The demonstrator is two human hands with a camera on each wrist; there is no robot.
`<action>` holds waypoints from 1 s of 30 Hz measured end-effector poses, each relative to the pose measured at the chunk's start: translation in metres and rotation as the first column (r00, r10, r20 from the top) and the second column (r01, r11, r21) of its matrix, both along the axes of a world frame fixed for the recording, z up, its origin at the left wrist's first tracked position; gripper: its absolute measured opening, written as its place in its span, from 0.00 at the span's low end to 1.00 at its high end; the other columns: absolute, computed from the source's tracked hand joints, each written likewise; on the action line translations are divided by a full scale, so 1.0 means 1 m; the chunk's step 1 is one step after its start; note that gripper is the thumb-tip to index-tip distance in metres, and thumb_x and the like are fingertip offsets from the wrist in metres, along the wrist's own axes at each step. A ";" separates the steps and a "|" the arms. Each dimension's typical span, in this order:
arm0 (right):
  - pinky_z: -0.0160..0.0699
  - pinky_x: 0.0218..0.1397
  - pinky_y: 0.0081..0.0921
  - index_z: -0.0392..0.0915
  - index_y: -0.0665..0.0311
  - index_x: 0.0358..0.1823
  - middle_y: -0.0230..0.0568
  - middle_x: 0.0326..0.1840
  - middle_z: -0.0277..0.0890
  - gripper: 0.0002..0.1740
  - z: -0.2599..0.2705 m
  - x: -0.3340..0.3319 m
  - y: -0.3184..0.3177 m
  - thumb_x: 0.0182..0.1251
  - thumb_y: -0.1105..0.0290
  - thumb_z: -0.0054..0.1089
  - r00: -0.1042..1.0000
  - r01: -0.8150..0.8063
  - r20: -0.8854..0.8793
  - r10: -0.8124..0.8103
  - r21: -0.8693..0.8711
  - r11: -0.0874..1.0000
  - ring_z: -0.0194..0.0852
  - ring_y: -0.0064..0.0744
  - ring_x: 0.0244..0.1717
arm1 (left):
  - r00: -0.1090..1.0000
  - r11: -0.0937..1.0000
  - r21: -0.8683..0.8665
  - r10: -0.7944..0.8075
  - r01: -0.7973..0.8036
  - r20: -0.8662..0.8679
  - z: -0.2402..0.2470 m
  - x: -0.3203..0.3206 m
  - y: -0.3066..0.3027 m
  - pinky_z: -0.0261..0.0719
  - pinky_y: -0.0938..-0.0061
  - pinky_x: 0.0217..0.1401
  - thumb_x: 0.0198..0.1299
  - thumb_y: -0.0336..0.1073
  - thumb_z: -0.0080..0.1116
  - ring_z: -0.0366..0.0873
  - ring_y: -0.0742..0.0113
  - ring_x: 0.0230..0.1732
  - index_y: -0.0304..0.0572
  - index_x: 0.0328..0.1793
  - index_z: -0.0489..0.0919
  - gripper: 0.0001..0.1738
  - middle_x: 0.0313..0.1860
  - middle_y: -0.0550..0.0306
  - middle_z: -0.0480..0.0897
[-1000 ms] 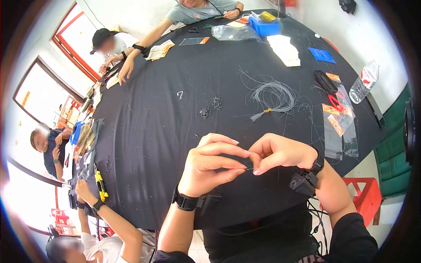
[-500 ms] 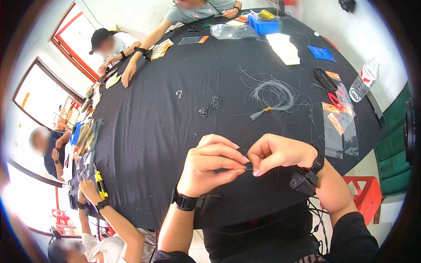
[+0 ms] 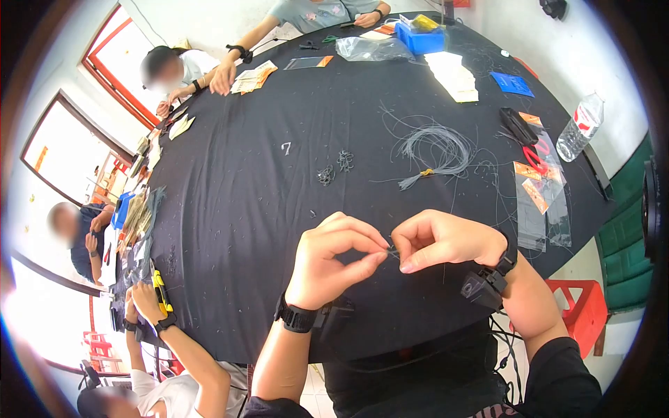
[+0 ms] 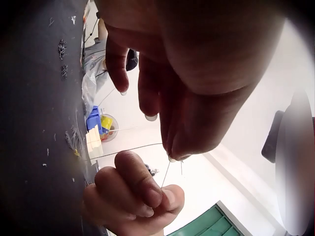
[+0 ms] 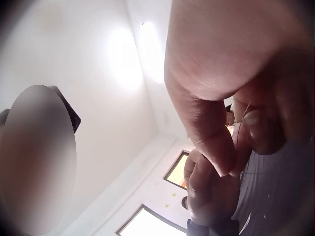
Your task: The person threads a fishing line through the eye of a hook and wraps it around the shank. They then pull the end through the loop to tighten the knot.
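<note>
My two hands meet fingertip to fingertip above the near edge of the black table (image 3: 265, 209). My left hand (image 3: 333, 268) pinches a thin grey thread (image 4: 166, 173) between thumb and forefinger. My right hand (image 3: 439, 240) pinches the same thread, and a tiny dark piece (image 3: 392, 249) shows where the fingertips join. In the left wrist view the thread runs from my left fingertips down to my curled right hand (image 4: 135, 194). In the right wrist view my right thumb (image 5: 211, 132) fills the frame, with my left hand (image 5: 209, 189) behind it.
A coil of grey thread (image 3: 432, 152) lies mid-table, with two small piles of dark hooks (image 3: 334, 168) left of it. Clear packets (image 3: 540, 198), red scissors (image 3: 533, 161) and a water bottle (image 3: 578, 131) sit at the right. A blue box (image 3: 421, 42) stands far back. Other people work around the table.
My fingertips have drawn closer together; the left forefinger has curled down to the thumb. A person at the far side has pulled a hand back from the table.
</note>
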State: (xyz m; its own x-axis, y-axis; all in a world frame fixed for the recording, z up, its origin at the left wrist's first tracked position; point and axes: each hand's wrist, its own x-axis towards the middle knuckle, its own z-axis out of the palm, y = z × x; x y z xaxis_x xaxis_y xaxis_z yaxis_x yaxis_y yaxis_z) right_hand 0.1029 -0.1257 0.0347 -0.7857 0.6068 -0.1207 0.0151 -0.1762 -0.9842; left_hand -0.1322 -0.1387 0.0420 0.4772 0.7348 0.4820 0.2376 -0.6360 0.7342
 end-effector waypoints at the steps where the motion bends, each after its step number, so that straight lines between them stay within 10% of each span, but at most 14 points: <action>1: 0.67 0.36 0.16 0.78 0.65 0.31 0.26 0.28 0.77 0.09 0.000 0.001 0.001 0.64 0.68 0.69 0.999 0.021 0.027 -0.021 0.027 0.999 0.71 0.13 0.31 | 0.999 0.998 -0.056 0.028 -0.027 0.018 -0.003 0.000 0.000 0.77 0.77 0.41 0.47 0.23 0.72 0.80 0.71 0.36 0.40 0.31 0.86 0.06 0.37 0.60 0.87; 14: 0.78 0.45 0.22 0.81 0.66 0.35 0.34 0.33 0.84 0.06 -0.008 -0.004 0.003 0.63 0.72 0.70 0.947 0.269 0.017 -0.321 0.508 0.818 0.81 0.21 0.37 | 0.978 0.924 -0.326 0.209 -0.202 -0.013 -0.011 0.000 -0.001 0.70 0.83 0.34 0.56 0.26 0.68 0.77 0.80 0.35 0.37 0.34 0.86 0.01 0.39 0.60 0.86; 30: 0.74 0.39 0.21 0.82 0.67 0.36 0.34 0.29 0.82 0.04 -0.002 -0.005 0.001 0.63 0.75 0.67 0.936 0.271 0.015 -0.351 0.607 0.747 0.77 0.20 0.31 | 0.986 0.921 -0.350 0.158 -0.169 -0.060 -0.013 -0.001 0.001 0.77 0.77 0.47 0.56 0.25 0.66 0.82 0.72 0.43 0.33 0.36 0.85 0.03 0.40 0.56 0.87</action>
State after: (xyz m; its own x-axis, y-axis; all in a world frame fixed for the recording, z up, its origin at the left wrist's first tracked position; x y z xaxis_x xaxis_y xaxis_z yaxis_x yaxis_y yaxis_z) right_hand 0.0983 -0.1244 0.0329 -0.5442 0.7975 0.2604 0.1872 0.4179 -0.8890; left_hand -0.1327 -0.1381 0.0286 0.3459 0.9237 0.1648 0.3415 -0.2875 0.8948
